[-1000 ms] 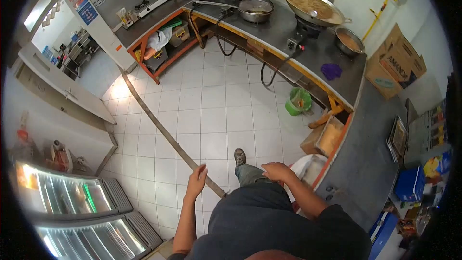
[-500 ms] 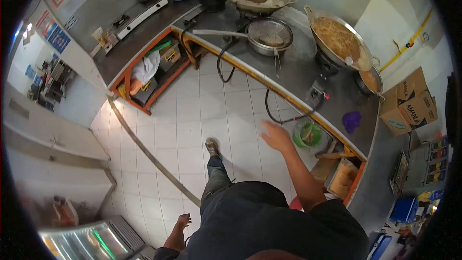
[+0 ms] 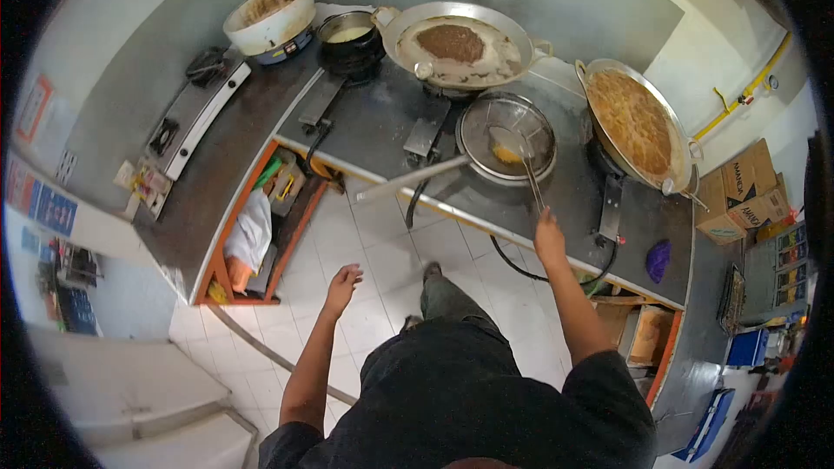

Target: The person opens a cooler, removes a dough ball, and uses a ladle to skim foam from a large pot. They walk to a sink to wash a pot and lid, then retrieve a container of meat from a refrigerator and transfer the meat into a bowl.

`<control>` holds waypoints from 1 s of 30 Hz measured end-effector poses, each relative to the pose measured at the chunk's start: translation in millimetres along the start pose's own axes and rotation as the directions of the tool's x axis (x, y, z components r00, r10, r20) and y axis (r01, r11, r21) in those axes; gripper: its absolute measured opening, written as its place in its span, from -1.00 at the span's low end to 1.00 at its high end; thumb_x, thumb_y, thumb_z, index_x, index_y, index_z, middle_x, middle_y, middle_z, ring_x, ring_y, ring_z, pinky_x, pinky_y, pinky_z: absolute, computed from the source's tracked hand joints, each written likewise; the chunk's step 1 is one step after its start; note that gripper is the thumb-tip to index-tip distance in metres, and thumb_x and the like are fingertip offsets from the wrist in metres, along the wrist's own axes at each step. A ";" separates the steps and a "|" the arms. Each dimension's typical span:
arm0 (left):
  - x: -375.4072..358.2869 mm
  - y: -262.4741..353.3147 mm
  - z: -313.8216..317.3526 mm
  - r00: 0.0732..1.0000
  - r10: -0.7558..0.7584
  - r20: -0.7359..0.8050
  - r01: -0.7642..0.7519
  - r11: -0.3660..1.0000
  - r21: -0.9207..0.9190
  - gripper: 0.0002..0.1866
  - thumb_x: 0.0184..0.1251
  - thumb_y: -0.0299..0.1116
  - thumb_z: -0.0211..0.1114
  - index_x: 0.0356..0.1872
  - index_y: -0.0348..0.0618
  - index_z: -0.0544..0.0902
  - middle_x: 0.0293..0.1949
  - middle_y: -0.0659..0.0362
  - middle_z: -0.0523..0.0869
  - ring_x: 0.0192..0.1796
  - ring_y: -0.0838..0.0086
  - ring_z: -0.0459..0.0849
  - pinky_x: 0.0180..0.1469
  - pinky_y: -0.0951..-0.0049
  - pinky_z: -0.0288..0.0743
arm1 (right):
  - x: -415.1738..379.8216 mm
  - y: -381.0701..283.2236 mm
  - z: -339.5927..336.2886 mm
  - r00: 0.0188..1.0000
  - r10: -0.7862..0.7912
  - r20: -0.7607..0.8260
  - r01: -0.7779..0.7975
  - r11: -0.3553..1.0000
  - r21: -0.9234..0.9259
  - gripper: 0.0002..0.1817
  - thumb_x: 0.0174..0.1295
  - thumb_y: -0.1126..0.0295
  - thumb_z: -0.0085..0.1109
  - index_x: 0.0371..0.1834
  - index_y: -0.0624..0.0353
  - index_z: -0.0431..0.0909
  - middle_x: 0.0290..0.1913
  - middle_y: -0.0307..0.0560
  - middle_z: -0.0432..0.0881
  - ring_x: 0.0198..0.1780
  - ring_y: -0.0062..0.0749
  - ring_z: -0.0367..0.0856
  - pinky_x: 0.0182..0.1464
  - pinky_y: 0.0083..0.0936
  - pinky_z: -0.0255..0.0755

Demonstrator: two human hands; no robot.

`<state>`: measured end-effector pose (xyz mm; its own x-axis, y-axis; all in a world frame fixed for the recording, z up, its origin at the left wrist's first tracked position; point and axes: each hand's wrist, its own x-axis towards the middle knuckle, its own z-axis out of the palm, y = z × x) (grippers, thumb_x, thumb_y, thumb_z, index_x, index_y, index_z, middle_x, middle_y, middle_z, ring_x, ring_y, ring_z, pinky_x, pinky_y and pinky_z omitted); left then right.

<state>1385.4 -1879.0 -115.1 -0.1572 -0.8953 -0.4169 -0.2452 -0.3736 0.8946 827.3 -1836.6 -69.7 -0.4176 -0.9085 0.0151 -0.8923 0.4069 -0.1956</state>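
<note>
Pinching the handle end of the skimmer with the right hand, just past 3 o'clock, fingers bunched together; exact grip too small to make out. Holding nothing in the left hand, between 7 and 8, fingers loosely curled, slightly apart. Located skimmer head inside the sieve, between 1 and 2, over a metal bowl.

Could tip the sieve by bumping its long handle, jutting toward 8 beyond the edge of the counter. Could drip by lifting the skimmer too fast. Could scald the forearm by swinging close to the well-filled wok at 2, if hot.

Read "AMANDA" on the carton at 3. Unable to read wall notices near 9.
</note>
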 end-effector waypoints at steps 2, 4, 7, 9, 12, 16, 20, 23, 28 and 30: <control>58.2 50.5 8.9 0.995 0.027 0.095 -0.024 0.999 -0.034 -0.45 0.65 0.10 0.06 0.29 -0.17 0.57 0.11 0.09 0.74 0.13 0.39 0.71 0.15 0.35 0.53 | -13.6 -6.4 -15.1 0.998 0.029 -0.055 -0.016 0.977 0.213 -0.43 0.31 0.61 0.05 0.44 0.32 0.33 -0.15 0.41 0.64 -0.13 0.37 0.68 -0.07 -0.03 0.56; 114.0 79.9 19.3 0.980 0.060 0.191 -0.047 0.996 -0.076 -0.43 0.66 0.11 0.01 0.35 -0.15 0.55 0.18 0.08 0.71 0.19 0.34 0.68 0.21 0.29 0.54 | -26.2 -6.6 -15.9 0.979 0.081 -0.186 -0.011 0.937 0.350 -0.49 0.38 0.60 -0.02 0.43 0.21 0.41 -0.32 0.40 0.59 -0.26 0.26 0.65 -0.19 -0.05 0.48; 173.1 112.2 36.0 0.954 0.139 0.264 -0.106 0.985 -0.135 -0.44 0.69 0.08 -0.04 0.34 -0.17 0.55 0.18 0.07 0.71 0.19 0.32 0.68 0.21 0.29 0.56 | 16.4 -37.4 -52.0 0.937 0.177 -0.301 -0.064 0.934 0.351 -0.44 0.47 0.59 -0.10 0.54 0.13 0.32 -0.20 0.42 0.60 -0.21 0.23 0.65 -0.12 -0.06 0.48; 216.1 111.7 47.3 0.926 -0.015 0.378 0.138 0.944 -0.301 -0.37 0.70 0.12 -0.06 0.34 -0.30 0.50 0.10 0.04 0.73 0.12 0.40 0.71 0.14 0.44 0.59 | 55.6 -79.6 -112.9 0.941 0.251 -0.227 -0.160 0.921 0.354 -0.40 0.51 0.57 -0.13 0.62 0.05 0.23 -0.15 0.49 0.59 -0.18 0.28 0.67 -0.07 -0.11 0.51; 243.0 159.7 52.2 0.849 -0.138 0.510 0.311 0.911 -0.272 -0.39 0.72 0.09 -0.11 0.39 -0.24 0.47 0.18 0.01 0.72 0.18 0.31 0.72 0.18 0.32 0.59 | 169.3 -132.0 -185.8 0.951 0.228 -0.211 -0.149 0.930 0.335 -0.31 0.46 0.60 -0.12 0.65 -0.14 0.20 -0.24 0.58 0.49 -0.23 0.33 0.67 -0.18 -0.23 0.47; 299.6 152.0 38.6 0.854 -0.085 0.513 0.129 0.990 -0.052 -0.39 0.70 0.10 -0.08 0.41 -0.20 0.47 0.21 0.06 0.72 0.14 0.37 0.73 0.17 0.31 0.56 | 325.0 -114.7 -193.3 0.994 0.056 -0.092 -0.050 0.997 0.063 -0.21 0.24 0.71 -0.11 0.61 -0.03 0.26 -0.28 0.58 0.48 -0.34 0.41 0.49 -0.10 -0.24 0.54; 331.4 155.7 1.1 0.862 -0.110 0.495 0.121 0.993 0.009 -0.40 0.70 0.12 -0.08 0.41 -0.14 0.49 0.19 0.08 0.72 0.17 0.35 0.71 0.20 0.27 0.50 | 400.6 -79.8 -149.6 0.996 -0.088 -0.022 0.088 0.996 -0.011 -0.14 0.12 0.73 -0.15 0.61 -0.03 0.28 -0.25 0.34 0.66 -0.40 0.15 0.59 -0.16 -0.16 0.54; 345.9 153.8 -37.6 0.840 -0.114 0.531 0.158 0.987 -0.038 -0.41 0.69 0.13 -0.08 0.41 -0.10 0.49 0.19 0.08 0.72 0.18 0.34 0.69 0.20 0.25 0.49 | 410.4 -79.2 -121.1 0.979 -0.102 0.178 0.061 0.973 0.224 -0.12 0.14 0.71 -0.19 0.63 -0.10 0.27 -0.37 -0.02 0.62 -0.53 -0.24 0.50 -0.44 -0.26 0.42; 368.6 145.5 -95.4 0.820 -0.161 0.550 0.174 0.984 0.029 -0.39 0.69 0.16 -0.11 0.40 -0.10 0.48 0.20 0.08 0.71 0.16 0.33 0.69 0.19 0.28 0.48 | 379.2 -236.8 -159.5 0.764 0.146 0.628 -0.541 0.676 0.501 -0.21 0.34 0.63 -0.25 0.66 -0.24 0.24 -0.50 -0.36 0.27 -0.61 -0.66 0.16 -0.67 -0.63 0.08; 376.7 158.0 -114.4 0.813 -0.189 0.550 0.190 0.980 0.056 -0.37 0.69 0.18 -0.14 0.40 -0.13 0.48 0.21 0.07 0.70 0.22 0.32 0.66 0.22 0.29 0.48 | 384.9 -266.1 -152.9 0.726 0.122 0.677 -0.612 0.563 0.555 -0.27 0.42 0.57 -0.26 0.66 -0.27 0.22 -0.52 -0.38 0.25 -0.63 -0.69 0.12 -0.69 -0.66 0.04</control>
<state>1396.9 -2303.1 -112.4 -0.6082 -0.5240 -0.5963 -0.3234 -0.5224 0.7890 877.7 -2280.0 138.0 -0.2963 -0.6742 -0.6766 -0.1511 0.7325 -0.6638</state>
